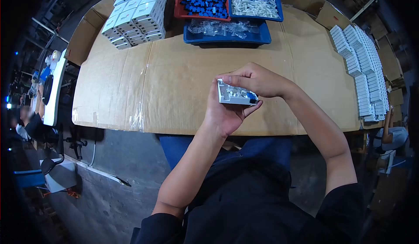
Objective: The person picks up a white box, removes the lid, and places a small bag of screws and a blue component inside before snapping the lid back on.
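Observation:
My left hand (224,117) holds a small white plastic housing (233,99) from below and the left, above the near part of the table. Its upper face shows pale and clear-looking inner parts, with a blue piece (252,96) and a dark spot at the right corner. Over the far edge of the housing, my right hand (257,80) is closed, its thumb lying along the top. Its other fingers are partly hidden, and whether they pinch a small part cannot be made out.
A cardboard-covered table (183,82) lies before me. Stacked white boxes (135,15) stand back left. At the back are a red tray (178,8) of blue parts, a blue tray (279,4) of white parts and a lower blue tray (227,43) of clear pieces. White units (364,74) line the right.

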The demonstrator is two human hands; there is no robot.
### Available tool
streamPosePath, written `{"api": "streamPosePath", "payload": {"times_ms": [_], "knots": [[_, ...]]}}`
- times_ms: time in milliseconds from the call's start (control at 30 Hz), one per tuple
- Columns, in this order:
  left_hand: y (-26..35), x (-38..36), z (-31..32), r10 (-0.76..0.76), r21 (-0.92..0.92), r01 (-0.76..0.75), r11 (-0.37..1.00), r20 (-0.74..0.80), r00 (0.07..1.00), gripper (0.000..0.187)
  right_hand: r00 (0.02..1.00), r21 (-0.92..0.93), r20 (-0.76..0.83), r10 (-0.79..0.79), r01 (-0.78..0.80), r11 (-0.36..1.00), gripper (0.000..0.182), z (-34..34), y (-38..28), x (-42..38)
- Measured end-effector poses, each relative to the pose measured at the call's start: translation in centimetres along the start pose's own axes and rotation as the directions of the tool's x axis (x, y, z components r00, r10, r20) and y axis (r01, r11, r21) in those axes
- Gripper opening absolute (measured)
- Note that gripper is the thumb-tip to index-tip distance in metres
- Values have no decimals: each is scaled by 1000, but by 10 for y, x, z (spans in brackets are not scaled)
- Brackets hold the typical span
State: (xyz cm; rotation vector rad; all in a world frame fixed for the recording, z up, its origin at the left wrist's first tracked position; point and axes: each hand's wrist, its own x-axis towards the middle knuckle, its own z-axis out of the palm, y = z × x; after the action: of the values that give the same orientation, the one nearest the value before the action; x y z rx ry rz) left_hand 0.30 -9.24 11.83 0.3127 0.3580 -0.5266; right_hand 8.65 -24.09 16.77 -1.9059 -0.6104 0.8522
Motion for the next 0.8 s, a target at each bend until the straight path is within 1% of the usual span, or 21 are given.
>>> {"api": "streamPosePath", "payload": {"times_ms": [100, 200, 233, 300, 400, 500, 533, 600, 667, 767, 800], "knots": [[-3, 1, 1, 30, 19, -30, 999, -24, 999, 74, 1000, -2, -3, 19, -19, 1000, 58, 1, 2, 0], [-4, 2, -3, 32, 11, -32, 999, -7, 999, 65, 998, 9, 6, 56, -56, 998, 55, 1, 4, -1], [-5, 1, -2, 34, 19, -34, 999, -26, 999, 65, 997, 14, 14, 70, -70, 997, 55, 0, 5, -1], [-6, -1, 0, 42, 33, -40, 999, -67, 997, 65, 999, 27, 7, 47, -47, 998, 53, 2, 11, 0], [-6, 0, -3, 37, 58, -33, 998, -78, 996, 67, 999, 46, 17, 37, -38, 998, 51, 3, 9, -3], [-7, 4, -13, 11, 36, -11, 999, -4, 1000, 69, 998, 56, 36, 44, -46, 997, 51, 4, 20, -2], [-7, 6, -15, 5, 43, -4, 999, -19, 1000, 71, 998, 51, 40, 40, -42, 998, 51, 2, 23, 1], [-7, 5, -12, 10, 59, -9, 998, -14, 1000, 71, 1000, 108, 5, 23, -23, 994, 51, 1, 20, 0], [-7, 6, -13, -1, 45, 1, 999, -12, 1000, 72, 999, 145, -39, 18, -12, 989, 54, 5, 17, -3], [-8, 7, -14, 6, 59, -5, 998, -6, 1000, 74, 999, 136, -33, 21, -16, 991, 55, 5, 21, -2], [-9, 6, -16, -2, 63, 2, 998, -12, 1000, 74, 1000, 132, 0, 20, -20, 991, 56, 3, 22, -1]]}}
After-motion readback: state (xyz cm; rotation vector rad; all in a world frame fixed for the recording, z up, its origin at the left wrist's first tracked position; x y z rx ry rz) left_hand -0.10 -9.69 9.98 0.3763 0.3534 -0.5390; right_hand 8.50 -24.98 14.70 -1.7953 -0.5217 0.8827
